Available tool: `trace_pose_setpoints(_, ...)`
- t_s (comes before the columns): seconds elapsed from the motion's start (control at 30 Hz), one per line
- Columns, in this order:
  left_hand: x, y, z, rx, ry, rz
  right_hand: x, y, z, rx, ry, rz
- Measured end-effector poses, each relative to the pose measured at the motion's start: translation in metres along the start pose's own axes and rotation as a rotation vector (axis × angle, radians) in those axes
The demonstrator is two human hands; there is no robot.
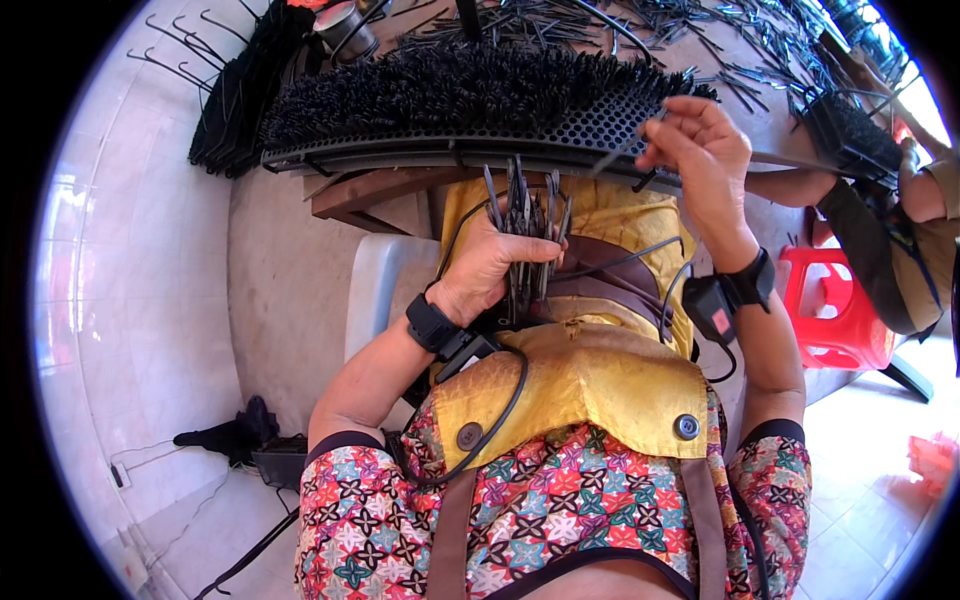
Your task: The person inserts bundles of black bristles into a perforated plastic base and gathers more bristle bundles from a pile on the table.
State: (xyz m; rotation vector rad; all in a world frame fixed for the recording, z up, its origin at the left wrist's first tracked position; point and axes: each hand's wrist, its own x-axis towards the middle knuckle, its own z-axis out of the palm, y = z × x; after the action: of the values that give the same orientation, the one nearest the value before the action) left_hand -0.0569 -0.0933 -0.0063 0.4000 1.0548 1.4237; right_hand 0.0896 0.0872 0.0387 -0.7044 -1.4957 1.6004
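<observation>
My left hand (485, 262) is closed around a bundle of slender dark metal-looking pieces (522, 215), held roughly upright before my yellow apron. Higher and to the right, my right hand (700, 150) pinches one thin dark strip (620, 155), blurred, at the front edge of a perforated black rack (600, 128). Similar black pieces (430, 95) stand densely upright over most of the rack. Bare holes show at its right end, beside my right fingers. The exact kind of piece cannot be made out.
Loose dark strips (740, 60) lie scattered over the table behind the rack. A metal cup (345, 30) stands at the back left, near a hanging black rack (235, 105) with hooks. To the right are a red stool (835, 310) and another person (915, 220). Cables hang from my wrist devices.
</observation>
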Motion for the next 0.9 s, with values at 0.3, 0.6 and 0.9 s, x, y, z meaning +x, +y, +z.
trace_pose_setpoints(0.3,0.000,-0.007,-0.006,-0.091,-0.038,-0.007,0.043,0.035,0.027,-0.439,0.143,-0.591)
trace_pose_setpoints(0.6,-0.001,-0.008,-0.004,-0.062,-0.025,0.013,0.058,0.028,0.035,-0.813,-0.187,-0.944)
trace_pose_setpoints(0.9,-0.003,-0.005,-0.002,-0.042,-0.006,-0.001,0.077,0.018,0.045,-0.986,-0.275,-0.925)
